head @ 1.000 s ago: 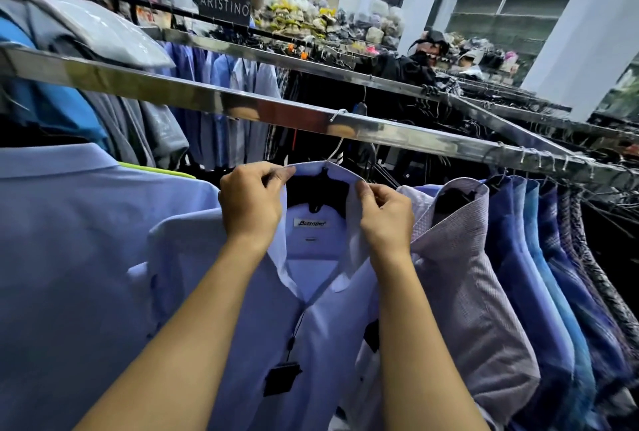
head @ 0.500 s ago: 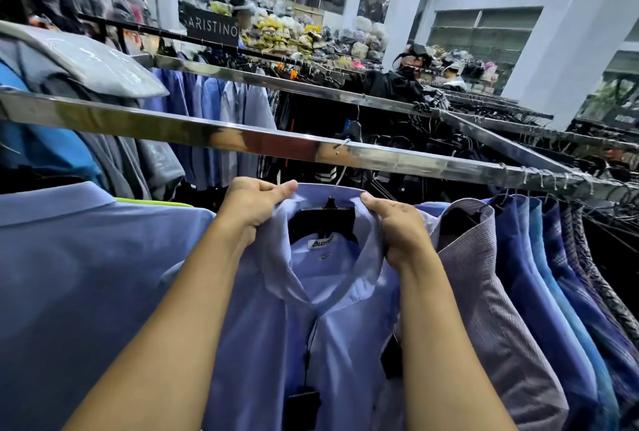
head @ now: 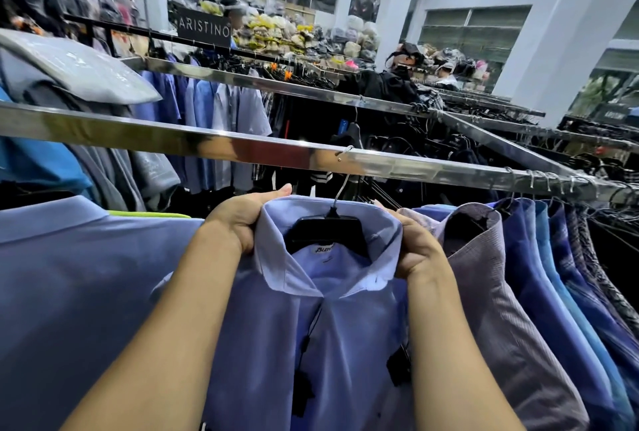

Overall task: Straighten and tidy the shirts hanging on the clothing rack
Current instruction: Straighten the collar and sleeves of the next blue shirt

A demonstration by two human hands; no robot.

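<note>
A light blue shirt (head: 332, 327) hangs in front of me on a black hanger (head: 328, 231), whose wire hook sits on the chrome rail (head: 214, 145). My left hand (head: 242, 219) grips the left side of its collar, thumb pointing toward the rail. My right hand (head: 415, 250) grips the collar's right side. The collar is folded down over the hanger. A black tag (head: 302, 392) dangles at the shirt's front. Another blue shirt (head: 69, 292) hangs to the left, a grey-lilac shirt (head: 501, 309) to the right.
Several darker blue and patterned shirts (head: 570, 275) crowd the rail at the right. Behind it run more chrome rails (head: 311, 90) with shirts, an ARISTINO sign (head: 204, 28) and stacked packed clothes. A person in black (head: 397, 81) stands at a far rack.
The collar stood up one second ago; both hands have folded it down over the hanger and slid to its sides. The view has tilted down a little.
</note>
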